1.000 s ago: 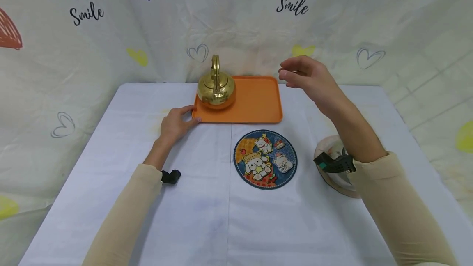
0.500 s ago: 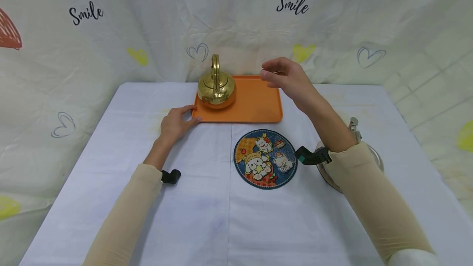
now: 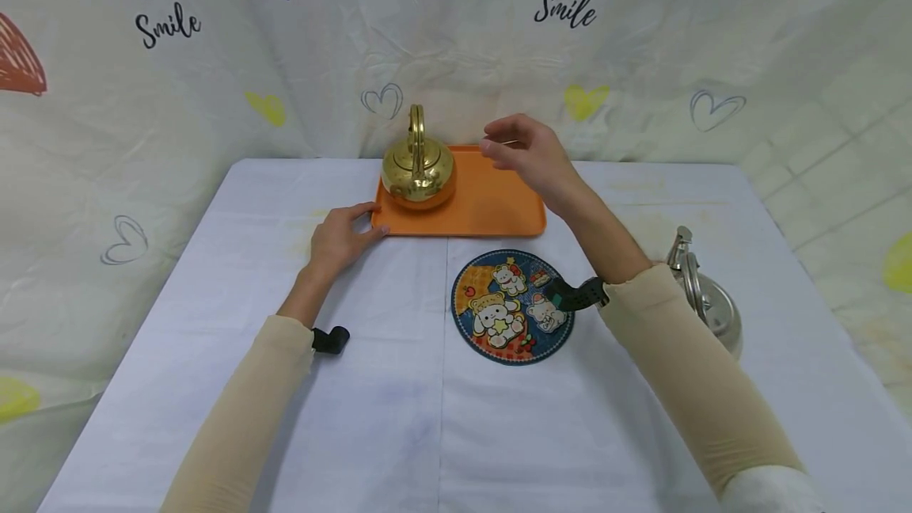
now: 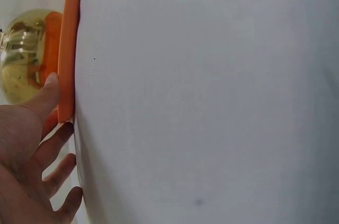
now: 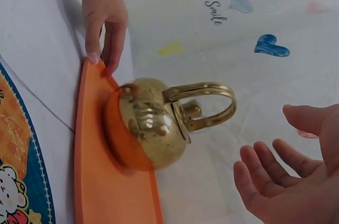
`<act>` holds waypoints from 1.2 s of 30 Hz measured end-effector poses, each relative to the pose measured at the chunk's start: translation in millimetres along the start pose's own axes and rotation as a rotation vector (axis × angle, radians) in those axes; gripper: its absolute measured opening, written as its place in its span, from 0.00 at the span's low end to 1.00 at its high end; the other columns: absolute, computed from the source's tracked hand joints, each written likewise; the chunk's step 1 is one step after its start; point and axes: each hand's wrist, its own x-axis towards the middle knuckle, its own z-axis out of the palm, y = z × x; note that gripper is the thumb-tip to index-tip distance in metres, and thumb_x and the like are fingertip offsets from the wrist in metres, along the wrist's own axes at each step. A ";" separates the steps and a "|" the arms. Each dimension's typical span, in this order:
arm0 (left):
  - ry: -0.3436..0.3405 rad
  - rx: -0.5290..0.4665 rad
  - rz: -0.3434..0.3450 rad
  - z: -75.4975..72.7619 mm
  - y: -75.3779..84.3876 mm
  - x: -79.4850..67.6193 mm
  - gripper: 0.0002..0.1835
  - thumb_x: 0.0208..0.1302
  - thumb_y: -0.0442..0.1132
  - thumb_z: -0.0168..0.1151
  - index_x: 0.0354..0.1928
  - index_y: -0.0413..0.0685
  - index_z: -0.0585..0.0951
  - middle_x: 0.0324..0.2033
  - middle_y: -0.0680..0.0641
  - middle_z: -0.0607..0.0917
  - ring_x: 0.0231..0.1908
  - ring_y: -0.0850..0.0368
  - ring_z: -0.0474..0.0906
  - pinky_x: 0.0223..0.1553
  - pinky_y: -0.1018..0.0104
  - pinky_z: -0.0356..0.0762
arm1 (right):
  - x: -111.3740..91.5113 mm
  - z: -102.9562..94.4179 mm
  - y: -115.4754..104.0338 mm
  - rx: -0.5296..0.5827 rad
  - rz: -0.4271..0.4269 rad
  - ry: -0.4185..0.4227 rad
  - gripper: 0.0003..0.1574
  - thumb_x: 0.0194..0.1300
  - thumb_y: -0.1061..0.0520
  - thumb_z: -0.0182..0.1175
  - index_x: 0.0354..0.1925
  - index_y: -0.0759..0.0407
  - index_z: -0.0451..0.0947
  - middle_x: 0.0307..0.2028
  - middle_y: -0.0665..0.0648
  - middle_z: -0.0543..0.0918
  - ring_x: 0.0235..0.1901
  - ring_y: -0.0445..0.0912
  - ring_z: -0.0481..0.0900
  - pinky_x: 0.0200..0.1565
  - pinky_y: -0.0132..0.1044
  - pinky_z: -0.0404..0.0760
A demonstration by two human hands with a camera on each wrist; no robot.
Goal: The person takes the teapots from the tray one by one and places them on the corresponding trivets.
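A shiny gold teapot with an upright arched handle stands on the left part of an orange tray. My left hand holds the tray's near left corner, its thumb on the rim and the other fingers around the outside. In the air over the tray's right part, my right hand has its fingers loosely bent and holds nothing. The right wrist view has this hand's fingers spread a short way from the teapot's handle.
Before the tray lies a round cartoon-print mat, partly under the right wrist's camera. A silver kettle stands at the right, partly hidden by the right sleeve. A curtain printed with hearts hangs behind the white-covered table.
My right hand has moved left, from beyond the tray's right side to over the tray, nearer the teapot. More of the silver kettle now shows. The left hand, tray and teapot have stayed put.
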 end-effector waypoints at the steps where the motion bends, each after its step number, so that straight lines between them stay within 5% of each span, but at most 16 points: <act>1: 0.001 -0.001 -0.001 0.0 0.1 0.1 0.31 0.70 0.57 0.68 0.71 0.59 0.77 0.70 0.40 0.79 0.72 0.38 0.72 0.69 0.39 0.71 | 1.1 0.9 1.1 0.000 0.002 -0.001 0.21 0.75 0.54 0.63 0.61 0.60 0.76 0.50 0.50 0.82 0.53 0.45 0.82 0.62 0.43 0.82; 10: -0.002 -0.001 0.011 -0.9 0.1 -1.3 0.31 0.70 0.57 0.67 0.71 0.57 0.77 0.70 0.39 0.78 0.72 0.38 0.72 0.69 0.39 0.72 | 6.0 13.0 9.7 0.049 0.003 -0.015 0.22 0.75 0.55 0.64 0.62 0.60 0.76 0.53 0.53 0.82 0.54 0.47 0.82 0.67 0.51 0.79; 36: 0.003 -0.005 0.001 -0.3 -0.3 0.3 0.31 0.70 0.57 0.68 0.72 0.59 0.77 0.70 0.40 0.78 0.72 0.38 0.72 0.69 0.39 0.72 | 27.7 48.5 18.9 0.107 0.006 -0.063 0.24 0.75 0.55 0.63 0.66 0.57 0.76 0.59 0.57 0.82 0.59 0.48 0.81 0.66 0.46 0.79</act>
